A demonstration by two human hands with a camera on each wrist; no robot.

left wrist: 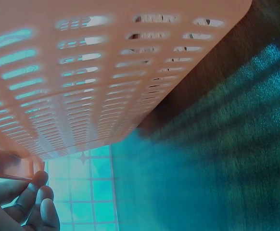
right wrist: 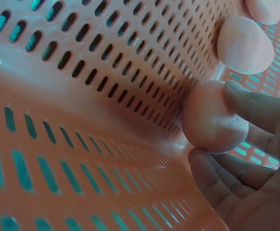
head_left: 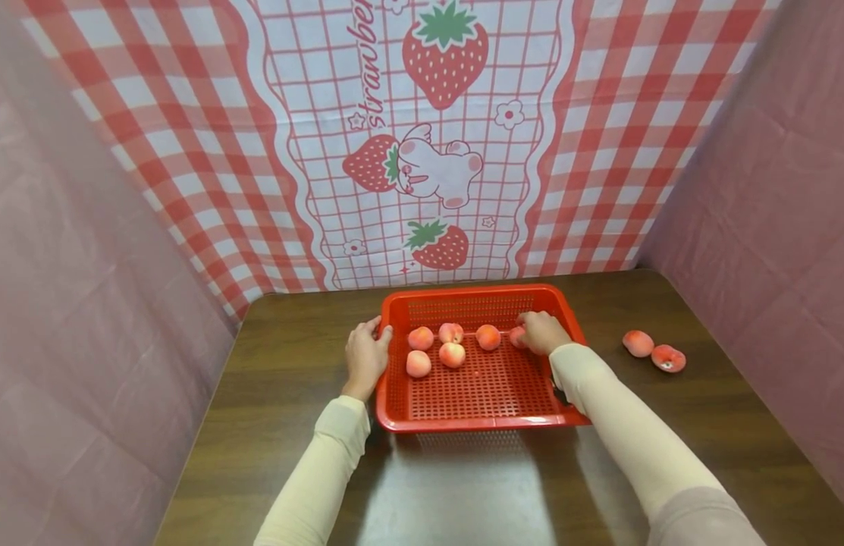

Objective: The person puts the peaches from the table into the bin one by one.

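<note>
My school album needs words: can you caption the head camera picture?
Left hand grips a red basket; right hand holds a peach inside it.

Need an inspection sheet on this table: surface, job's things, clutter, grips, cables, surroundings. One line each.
Surface: dark brown wood-grain table, pale glare patch in front of the basket.
Job's things: red perforated rectangular plastic basket holding six rounded pink-orange peaches; two more peaches on the table to its right.
Clutter: nothing seen.
Grips: bare hands; left grip holds the basket's left rim, right grip pinches the rightmost peach inside the basket.
Cables: nothing seen.
Surroundings: red-and-white checked strawberry-print cloth behind, plain pink fabric on both sides.
</note>
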